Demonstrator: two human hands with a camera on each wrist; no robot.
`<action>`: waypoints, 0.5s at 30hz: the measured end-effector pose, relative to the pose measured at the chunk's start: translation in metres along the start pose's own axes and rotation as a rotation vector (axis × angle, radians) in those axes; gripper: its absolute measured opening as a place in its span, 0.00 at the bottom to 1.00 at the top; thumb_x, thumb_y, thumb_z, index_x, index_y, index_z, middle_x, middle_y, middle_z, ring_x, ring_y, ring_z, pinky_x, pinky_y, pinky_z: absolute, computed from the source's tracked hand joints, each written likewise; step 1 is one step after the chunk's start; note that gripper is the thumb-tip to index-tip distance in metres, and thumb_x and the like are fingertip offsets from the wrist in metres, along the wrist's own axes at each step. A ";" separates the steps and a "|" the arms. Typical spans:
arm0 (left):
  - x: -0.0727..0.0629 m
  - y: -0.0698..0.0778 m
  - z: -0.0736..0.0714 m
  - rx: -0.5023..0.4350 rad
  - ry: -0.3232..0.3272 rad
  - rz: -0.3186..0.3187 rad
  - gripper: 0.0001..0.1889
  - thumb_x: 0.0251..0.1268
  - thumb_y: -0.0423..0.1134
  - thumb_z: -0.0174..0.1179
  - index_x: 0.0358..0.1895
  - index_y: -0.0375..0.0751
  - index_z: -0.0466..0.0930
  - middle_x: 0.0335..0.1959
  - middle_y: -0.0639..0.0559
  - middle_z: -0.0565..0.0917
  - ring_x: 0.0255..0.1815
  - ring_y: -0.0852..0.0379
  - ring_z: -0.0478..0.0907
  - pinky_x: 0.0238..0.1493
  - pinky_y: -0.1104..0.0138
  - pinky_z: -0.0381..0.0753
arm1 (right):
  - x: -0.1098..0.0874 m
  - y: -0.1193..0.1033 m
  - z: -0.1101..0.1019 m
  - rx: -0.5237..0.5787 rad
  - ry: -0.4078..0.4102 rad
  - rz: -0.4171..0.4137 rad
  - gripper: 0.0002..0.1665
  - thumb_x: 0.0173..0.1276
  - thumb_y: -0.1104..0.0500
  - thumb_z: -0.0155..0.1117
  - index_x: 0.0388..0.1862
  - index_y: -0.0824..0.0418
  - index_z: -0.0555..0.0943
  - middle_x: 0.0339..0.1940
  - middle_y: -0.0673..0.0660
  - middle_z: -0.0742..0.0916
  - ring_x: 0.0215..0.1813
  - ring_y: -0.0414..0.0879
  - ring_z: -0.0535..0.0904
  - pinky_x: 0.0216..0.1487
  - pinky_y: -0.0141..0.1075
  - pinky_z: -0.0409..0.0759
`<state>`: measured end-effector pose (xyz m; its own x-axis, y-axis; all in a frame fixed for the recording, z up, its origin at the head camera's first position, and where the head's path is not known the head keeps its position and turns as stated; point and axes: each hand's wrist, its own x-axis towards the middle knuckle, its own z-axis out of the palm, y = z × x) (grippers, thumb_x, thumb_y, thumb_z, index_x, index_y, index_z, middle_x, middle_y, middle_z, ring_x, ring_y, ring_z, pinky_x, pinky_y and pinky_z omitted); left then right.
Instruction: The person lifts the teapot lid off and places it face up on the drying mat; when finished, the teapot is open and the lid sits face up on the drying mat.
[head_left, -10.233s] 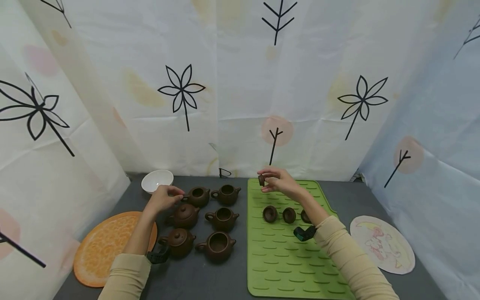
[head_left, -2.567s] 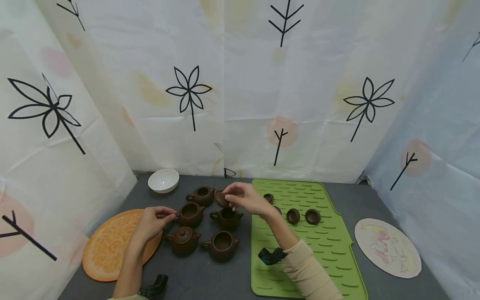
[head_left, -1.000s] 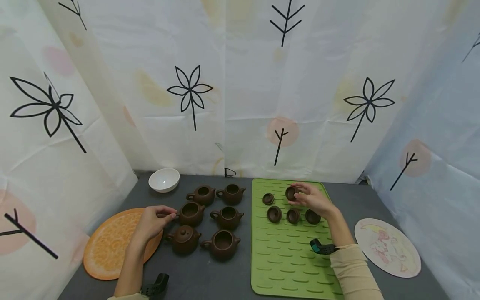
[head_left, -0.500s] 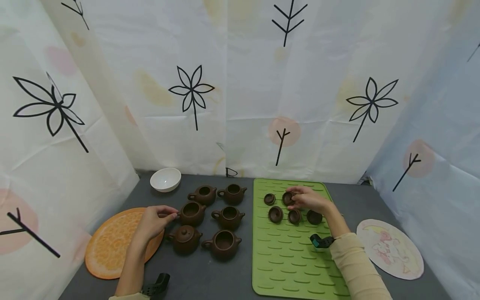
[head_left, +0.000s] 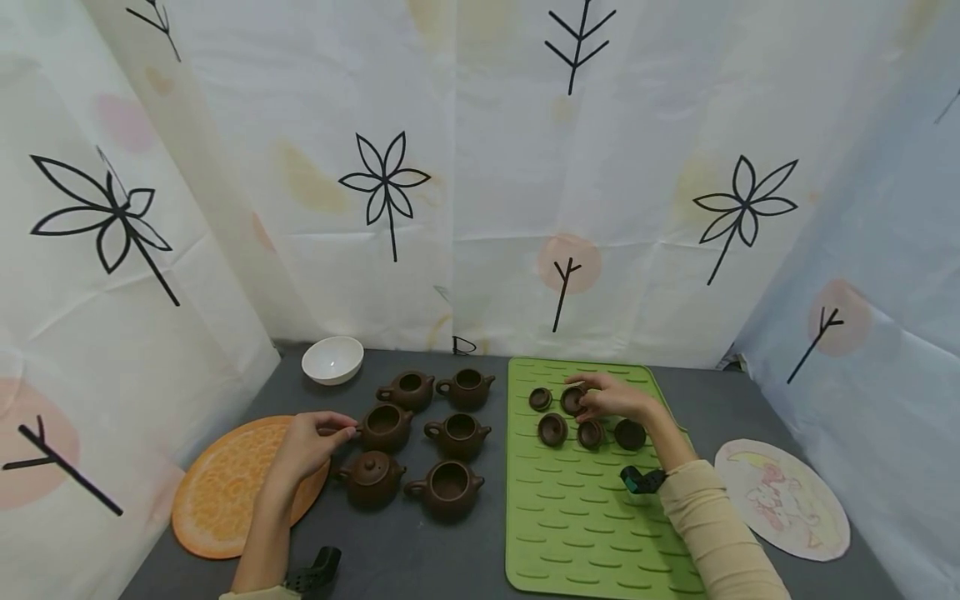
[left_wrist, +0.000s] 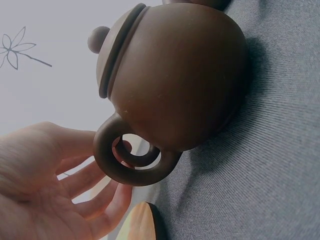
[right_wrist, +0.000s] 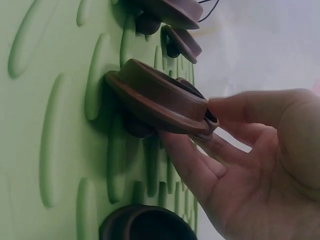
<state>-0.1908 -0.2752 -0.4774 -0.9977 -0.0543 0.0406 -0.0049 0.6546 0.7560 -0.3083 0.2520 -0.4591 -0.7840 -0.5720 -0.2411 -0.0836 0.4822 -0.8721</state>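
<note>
In the head view my left hand (head_left: 306, 446) pinches the handle of an unlidded brown clay teapot (head_left: 385, 425) in the left column. A lidded teapot (left_wrist: 180, 75), nearest the left wrist camera, partly covers that grip. My right hand (head_left: 611, 396) holds a round brown teapot lid (head_left: 572, 400) by its edges, low over the green mat (head_left: 570, 533) or touching it. Its hollow side faces up. From the right wrist, another lid (right_wrist: 155, 97), resting knob down, hides most of the held one. A small lid (head_left: 540, 398) lies left of the right hand.
Other open teapots (head_left: 448, 490) stand left of the mat. More upturned lids (head_left: 552, 429) form a row in front of the right hand. A white bowl (head_left: 332, 360), an orange round mat (head_left: 225, 500) and a pale oval mat (head_left: 782, 498) lie around.
My right hand has taken the lid off the left hand's teapot, carried it right and lowered it toward the mat beside the small lid. The left hand moved from the back teapot's handle to this one's.
</note>
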 end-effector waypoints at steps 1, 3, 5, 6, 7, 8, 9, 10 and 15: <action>0.000 0.000 0.000 0.000 -0.001 0.002 0.08 0.77 0.35 0.68 0.49 0.37 0.93 0.48 0.39 0.94 0.52 0.40 0.91 0.41 0.63 0.83 | 0.000 0.000 0.000 -0.008 0.002 0.007 0.36 0.84 0.67 0.48 0.86 0.77 0.54 0.80 0.86 0.61 0.63 0.71 0.87 0.62 0.50 0.91; 0.000 0.001 0.000 0.002 0.000 0.004 0.08 0.77 0.35 0.68 0.49 0.37 0.93 0.48 0.39 0.94 0.52 0.40 0.91 0.42 0.63 0.84 | 0.000 -0.002 -0.001 -0.025 0.010 0.018 0.38 0.84 0.67 0.49 0.86 0.76 0.53 0.79 0.86 0.62 0.61 0.71 0.88 0.61 0.51 0.91; 0.000 0.002 0.000 0.001 0.001 0.009 0.08 0.76 0.35 0.68 0.49 0.37 0.93 0.48 0.39 0.94 0.52 0.39 0.91 0.42 0.61 0.85 | -0.001 -0.004 -0.001 -0.050 0.018 0.017 0.37 0.84 0.67 0.50 0.86 0.77 0.53 0.79 0.87 0.62 0.59 0.71 0.89 0.59 0.51 0.91; 0.000 0.002 0.001 0.000 0.001 0.012 0.07 0.76 0.35 0.68 0.49 0.37 0.93 0.48 0.39 0.94 0.53 0.39 0.91 0.43 0.61 0.86 | -0.002 -0.005 -0.001 -0.063 0.024 0.015 0.37 0.84 0.67 0.50 0.85 0.77 0.54 0.78 0.87 0.63 0.58 0.70 0.89 0.59 0.51 0.91; 0.000 0.002 0.001 0.002 0.002 0.014 0.07 0.76 0.35 0.68 0.49 0.37 0.93 0.48 0.39 0.94 0.52 0.39 0.91 0.43 0.60 0.87 | -0.004 -0.006 -0.002 -0.074 0.027 0.014 0.36 0.85 0.67 0.50 0.85 0.78 0.54 0.78 0.87 0.64 0.58 0.70 0.89 0.58 0.51 0.92; 0.000 0.002 0.001 0.003 0.004 0.016 0.07 0.76 0.35 0.68 0.49 0.37 0.93 0.48 0.39 0.94 0.53 0.39 0.91 0.44 0.59 0.87 | -0.005 -0.007 -0.002 -0.082 0.032 0.016 0.36 0.85 0.67 0.50 0.85 0.78 0.55 0.78 0.87 0.64 0.57 0.69 0.89 0.58 0.52 0.92; -0.001 0.002 0.001 0.005 0.005 0.018 0.07 0.76 0.35 0.68 0.49 0.37 0.93 0.48 0.39 0.94 0.53 0.39 0.91 0.45 0.58 0.88 | -0.006 -0.008 -0.002 -0.089 0.035 0.017 0.35 0.85 0.67 0.50 0.85 0.78 0.56 0.78 0.87 0.64 0.57 0.69 0.89 0.57 0.52 0.91; -0.001 0.001 0.001 0.006 0.007 0.023 0.07 0.76 0.34 0.68 0.48 0.37 0.93 0.48 0.39 0.94 0.53 0.39 0.91 0.45 0.57 0.88 | -0.007 -0.009 -0.002 -0.102 0.038 0.016 0.35 0.85 0.67 0.50 0.84 0.78 0.56 0.78 0.87 0.65 0.57 0.69 0.89 0.57 0.52 0.91; -0.003 0.000 0.001 0.006 0.002 0.036 0.08 0.77 0.34 0.67 0.49 0.37 0.92 0.49 0.39 0.93 0.54 0.37 0.91 0.50 0.52 0.90 | -0.010 -0.010 -0.003 -0.146 0.052 0.026 0.33 0.86 0.65 0.50 0.84 0.76 0.59 0.78 0.85 0.68 0.57 0.65 0.90 0.56 0.52 0.91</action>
<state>-0.1881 -0.2742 -0.4779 -0.9971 -0.0327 0.0690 0.0303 0.6606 0.7502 -0.3017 0.2552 -0.4471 -0.8178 -0.5246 -0.2366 -0.1489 0.5900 -0.7936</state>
